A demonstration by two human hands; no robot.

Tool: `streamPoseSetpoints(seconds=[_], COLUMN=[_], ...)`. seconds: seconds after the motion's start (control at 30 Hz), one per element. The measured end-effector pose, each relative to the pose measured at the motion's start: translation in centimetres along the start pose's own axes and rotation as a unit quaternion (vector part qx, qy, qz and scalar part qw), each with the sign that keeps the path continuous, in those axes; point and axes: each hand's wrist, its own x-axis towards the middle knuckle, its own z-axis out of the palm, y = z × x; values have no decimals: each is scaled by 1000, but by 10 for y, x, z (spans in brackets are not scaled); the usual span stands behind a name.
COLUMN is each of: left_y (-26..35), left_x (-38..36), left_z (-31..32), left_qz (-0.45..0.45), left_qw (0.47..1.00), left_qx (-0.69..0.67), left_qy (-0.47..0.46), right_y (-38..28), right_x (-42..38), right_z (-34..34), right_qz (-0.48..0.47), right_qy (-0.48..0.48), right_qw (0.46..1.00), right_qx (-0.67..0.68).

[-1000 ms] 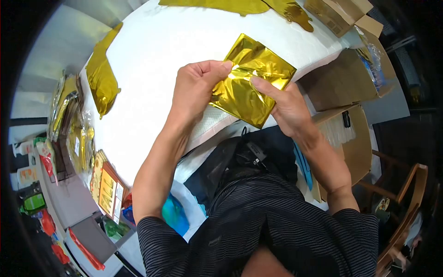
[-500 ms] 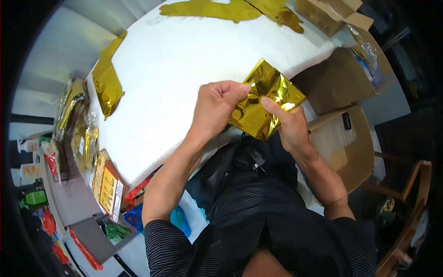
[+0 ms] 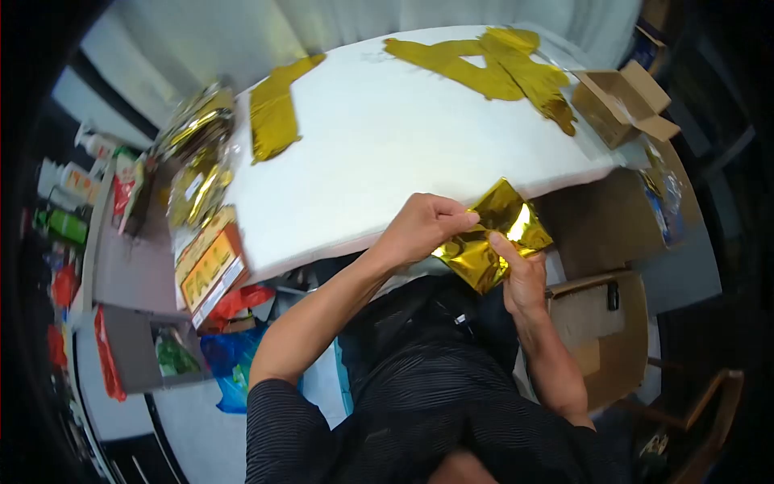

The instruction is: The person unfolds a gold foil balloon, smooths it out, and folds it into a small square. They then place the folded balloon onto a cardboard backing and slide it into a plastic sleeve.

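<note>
In front of my body, over the near table edge, both hands hold a folded gold foil balloon, creased into a shiny square packet. My left hand pinches its left side between thumb and fingers. On the lower right, my right hand grips it with the thumb on top; the fingers are hidden behind the foil. Flat on the white table lies one gold foil balloon at the left. Further gold foil pieces overlap at the far right.
Plastic-wrapped gold packets and a box with orange lettering line the table's left edge. An open small carton stands at the back right. Below it is a large open cardboard box. A wooden chair stands lower right.
The camera view has shifted, so the table and hands appear lower in the picture and more of the far side shows. Both hands still grip the folded foil balloon.
</note>
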Motion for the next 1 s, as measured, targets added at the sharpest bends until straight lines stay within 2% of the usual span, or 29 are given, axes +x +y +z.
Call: streamPoseSetpoints(seconds=[0.1, 0.17, 0.23, 0.27, 0.3, 0.37, 0.57, 0.67, 0.73, 0.8, 0.87, 0.9, 0.93, 0.97, 1.0], left_y=[9, 20, 27, 21, 18, 12, 30, 26, 21, 16, 12, 13, 13, 5, -3], left_x=[-17, -24, -27, -28, -28, -28, -29, -36, -56, -89, -134, -159, -182, -207, -230], left_z=[-8, -19, -32, -36, -41, -50, -76, -85, -94, -117, -154, -164, -171, -180, -183], left_qz=[23, 8, -1, -23, -32, -25, -24, -12, 110, 120, 79, 38, -42, -53, -88], left_qw=[999, 998, 972, 985, 987, 998, 996, 996, 981, 967, 908, 864, 819, 776, 709], left_qx=[35, 59, 234, 166, 158, 35, 82, 88, 131, 126, 254, 294, 335, 410, 524], left_qy=[7, 26, -36, -40, -20, -41, 1, 28, 96, 185, 323, 407, 464, 476, 463], right_y=[2, 1, 0, -3, 1, -1, -14, -11, -8, -9, -11, -9, -6, -3, 0], right_x=[-3, -2, 4, 7, 14, 23, 53, 67, 78, 88, 94, 98, 101, 104, 104], right_z=[3, 11, 14, 20, 18, 21, 49, 56, 56, 58, 63, 65, 67, 69, 72], right_qz=[9, -4, 7, 11, -9, 5, -32, -21, -20, -16, -7, 1, -3, -10, -1], right_qy=[-15, -16, -8, 14, 10, -1, -57, -70, -65, -91, -124, -128, -144, -158, -136], right_qw=[1000, 999, 998, 998, 998, 996, 993, 993, 993, 992, 989, 989, 987, 985, 987], right_qx=[-21, -41, -60, -67, -68, -93, -100, -91, -93, -88, -78, -77, -76, -75, -80])
